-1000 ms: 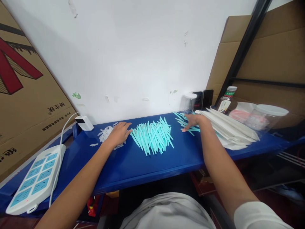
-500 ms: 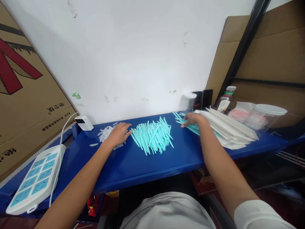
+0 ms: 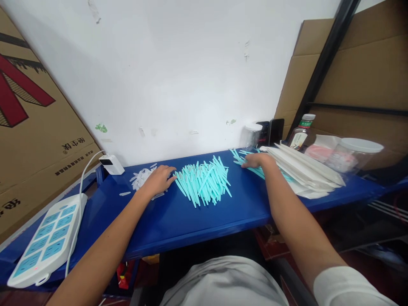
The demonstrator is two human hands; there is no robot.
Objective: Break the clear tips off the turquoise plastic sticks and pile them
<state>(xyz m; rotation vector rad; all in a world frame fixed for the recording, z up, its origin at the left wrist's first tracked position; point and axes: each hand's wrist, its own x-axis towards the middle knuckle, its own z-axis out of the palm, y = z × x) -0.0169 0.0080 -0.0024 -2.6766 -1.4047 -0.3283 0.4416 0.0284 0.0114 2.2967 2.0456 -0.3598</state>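
Observation:
A big heap of thin turquoise sticks (image 3: pixel 204 180) lies in the middle of the blue shelf (image 3: pixel 197 221). My left hand (image 3: pixel 158 179) rests flat beside the heap's left edge, fingers stretched out, partly over a small pile of clear plastic pieces (image 3: pixel 140 178). My right hand (image 3: pixel 257 160) lies on a smaller bunch of turquoise sticks (image 3: pixel 244 159) at the right, fingers pressed down on them, next to a stack of white paper sleeves (image 3: pixel 302 170).
A white power strip (image 3: pixel 44 238) and a white charger (image 3: pixel 107 164) sit at the left. Clear jars (image 3: pixel 251 135) (image 3: pixel 357 155), a bottle (image 3: pixel 301 134) and a dark phone (image 3: pixel 276 131) stand at the back right. Cardboard boxes (image 3: pixel 32 127) flank both sides.
My right hand has slid a little back and to the right over the smaller bunch of sticks, pushing them toward the paper stack. My left hand has stayed put.

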